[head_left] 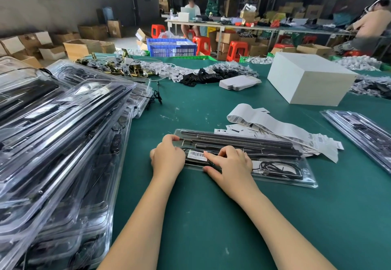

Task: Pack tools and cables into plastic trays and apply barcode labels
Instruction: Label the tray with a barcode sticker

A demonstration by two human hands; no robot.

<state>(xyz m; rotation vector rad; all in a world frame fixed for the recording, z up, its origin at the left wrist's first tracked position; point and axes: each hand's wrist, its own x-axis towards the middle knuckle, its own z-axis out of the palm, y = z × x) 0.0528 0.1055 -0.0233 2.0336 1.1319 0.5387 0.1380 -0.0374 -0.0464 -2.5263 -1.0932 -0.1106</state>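
Green table [211,217]: clear tray [275,176] holds black rods [243,140], cable [279,167].

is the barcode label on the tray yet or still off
On: the barcode label lies flat on the clear tray, the right hand pressing its edge.

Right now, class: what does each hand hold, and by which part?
The left hand grips the clear plastic tray at its left end. The right hand holds nothing; its fingers press the barcode label onto the tray.
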